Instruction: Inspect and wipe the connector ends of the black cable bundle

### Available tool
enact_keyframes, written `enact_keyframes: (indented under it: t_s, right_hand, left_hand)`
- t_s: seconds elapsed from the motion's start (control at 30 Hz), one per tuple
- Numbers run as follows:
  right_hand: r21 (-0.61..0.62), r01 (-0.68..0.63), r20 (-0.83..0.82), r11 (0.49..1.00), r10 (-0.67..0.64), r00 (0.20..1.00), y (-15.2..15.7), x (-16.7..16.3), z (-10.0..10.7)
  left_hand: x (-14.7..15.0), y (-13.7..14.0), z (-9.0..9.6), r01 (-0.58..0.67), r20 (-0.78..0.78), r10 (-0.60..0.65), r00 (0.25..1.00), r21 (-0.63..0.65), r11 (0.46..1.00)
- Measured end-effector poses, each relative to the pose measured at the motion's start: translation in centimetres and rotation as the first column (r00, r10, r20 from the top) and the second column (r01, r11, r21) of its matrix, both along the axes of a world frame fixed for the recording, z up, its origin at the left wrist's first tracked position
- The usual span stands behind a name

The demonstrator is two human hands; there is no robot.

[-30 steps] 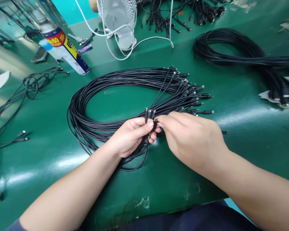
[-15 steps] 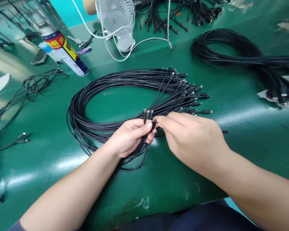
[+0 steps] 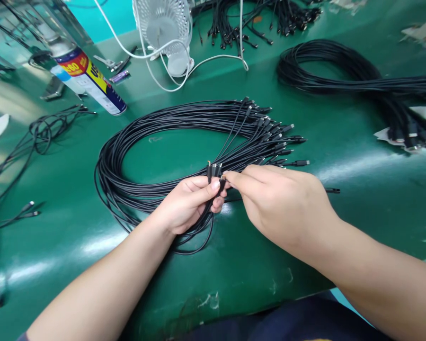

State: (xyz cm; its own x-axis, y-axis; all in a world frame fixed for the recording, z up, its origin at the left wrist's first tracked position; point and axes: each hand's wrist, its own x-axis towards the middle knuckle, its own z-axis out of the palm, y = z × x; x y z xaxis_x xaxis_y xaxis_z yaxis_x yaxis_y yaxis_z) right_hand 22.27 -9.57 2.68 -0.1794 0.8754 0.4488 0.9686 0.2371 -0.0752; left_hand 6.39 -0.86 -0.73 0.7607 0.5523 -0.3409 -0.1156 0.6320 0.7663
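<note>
My left hand [image 3: 195,201] is closed around several black cables, their plug ends [image 3: 216,169] standing up side by side between thumb and fingers. One plug [image 3: 222,183] leans out to the right under the thumb. My right hand [image 3: 282,203] is closed, thumb and forefinger pinched at that plug's metal tip; what lies between the fingertips is hidden. A thin black piece [image 3: 332,190] sticks out behind the right hand; I cannot tell whether it is held. Just beyond both hands lies a large coil of black cables [image 3: 110,163], its many plugs fanned out to the right.
On the green table [image 3: 255,284] stands a spray can [image 3: 92,83] at the back left, near a white fan [image 3: 163,28] with a white cord. More black cables [image 3: 326,61] lie coiled at the right, and loose cables [image 3: 44,132] at the left.
The view has shifted slightly, so the table's things sit a little further left. Both hands keep almost the same grip. More of the thin black piece shows behind my right hand.
</note>
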Motion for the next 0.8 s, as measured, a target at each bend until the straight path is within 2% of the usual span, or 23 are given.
enact_keyframes:
  t_s: [0.4,0.8]
  right_hand:
    - [-0.008,0.018,0.040,1.000,-0.018,0.999,-0.07,0.16,-0.05]
    - [-0.039,-0.010,-0.025,0.999,0.009,1.000,0.11,0.13,-0.02]
  left_hand:
    - [-0.02,0.12,0.03,0.017,-0.007,-0.017,1.000,0.002,1.000]
    - [-0.04,0.05,0.04,0.024,-0.002,-0.024,1.000,-0.008,1.000]
